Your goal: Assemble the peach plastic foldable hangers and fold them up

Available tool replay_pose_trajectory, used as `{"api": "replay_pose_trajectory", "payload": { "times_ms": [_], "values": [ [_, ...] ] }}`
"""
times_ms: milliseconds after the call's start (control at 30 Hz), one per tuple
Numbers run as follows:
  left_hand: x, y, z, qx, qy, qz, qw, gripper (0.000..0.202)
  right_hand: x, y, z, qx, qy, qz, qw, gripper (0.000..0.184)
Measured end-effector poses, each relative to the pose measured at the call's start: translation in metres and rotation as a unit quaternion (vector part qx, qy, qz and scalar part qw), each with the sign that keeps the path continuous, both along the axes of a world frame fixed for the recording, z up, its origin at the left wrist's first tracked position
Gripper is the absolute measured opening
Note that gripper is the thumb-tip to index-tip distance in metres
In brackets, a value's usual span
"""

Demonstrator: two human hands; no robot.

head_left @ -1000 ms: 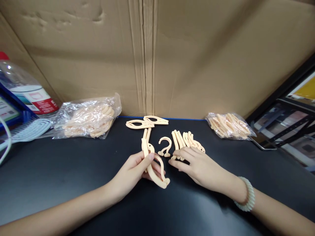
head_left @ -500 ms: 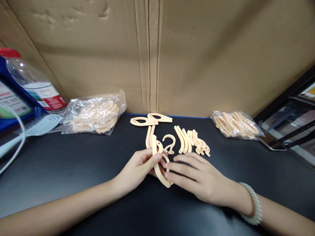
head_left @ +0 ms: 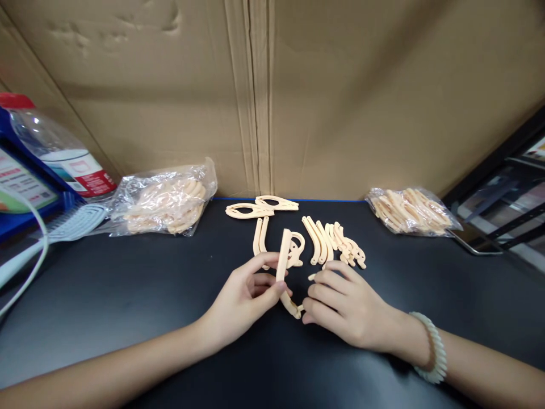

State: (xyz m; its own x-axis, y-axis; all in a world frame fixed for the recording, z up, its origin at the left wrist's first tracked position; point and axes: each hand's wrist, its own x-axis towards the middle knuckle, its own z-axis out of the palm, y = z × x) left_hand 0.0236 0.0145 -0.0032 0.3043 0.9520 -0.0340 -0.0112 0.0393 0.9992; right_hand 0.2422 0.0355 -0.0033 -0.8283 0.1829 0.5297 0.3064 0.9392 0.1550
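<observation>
My left hand [head_left: 251, 295] pinches a beige curved hanger arm [head_left: 284, 255] between thumb and fingers, held upright above the black tabletop. My right hand [head_left: 347, 301] has its fingers curled round a second beige hanger piece, mostly hidden; a small tip [head_left: 312, 277] pokes out above the fingers. Near the bottom, this piece appears to meet the left one. Just behind lies a hanger hook [head_left: 303, 244], partly covered. Two curved arms [head_left: 259, 236] rest left of it, and several more arms [head_left: 317, 241] lie to the right, beside a cluster of small curved pieces [head_left: 347, 244].
Two folded hanger assemblies [head_left: 251, 211] lie at the back by a cardboard wall [head_left: 383, 102]. Clear bags of beige parts stand left [head_left: 166, 199] and right [head_left: 411, 210]. At far left are a pale blue brush [head_left: 80, 221], a cable and bottles [head_left: 80, 159].
My left hand has turned the hanger arm, so its narrow edge shows. My right hand has drawn slightly right, its fingers more curled, swinging the second piece away from the arm.
</observation>
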Motion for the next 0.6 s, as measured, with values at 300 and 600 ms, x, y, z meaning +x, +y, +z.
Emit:
{"api": "replay_pose_trajectory", "payload": {
  "times_ms": [300, 600],
  "values": [
    [0.000, -0.005, 0.004, 0.097, 0.081, 0.027, 0.992, 0.028, 0.006, -0.002, 0.011, -0.427, 0.176, -0.030, 0.887, 0.036],
    [-0.004, -0.002, -0.004, 0.247, 0.187, 0.066, 0.948, 0.025, 0.009, 0.009, 0.006, -0.586, 0.358, -0.008, 0.727, 0.019]
  ]
}}
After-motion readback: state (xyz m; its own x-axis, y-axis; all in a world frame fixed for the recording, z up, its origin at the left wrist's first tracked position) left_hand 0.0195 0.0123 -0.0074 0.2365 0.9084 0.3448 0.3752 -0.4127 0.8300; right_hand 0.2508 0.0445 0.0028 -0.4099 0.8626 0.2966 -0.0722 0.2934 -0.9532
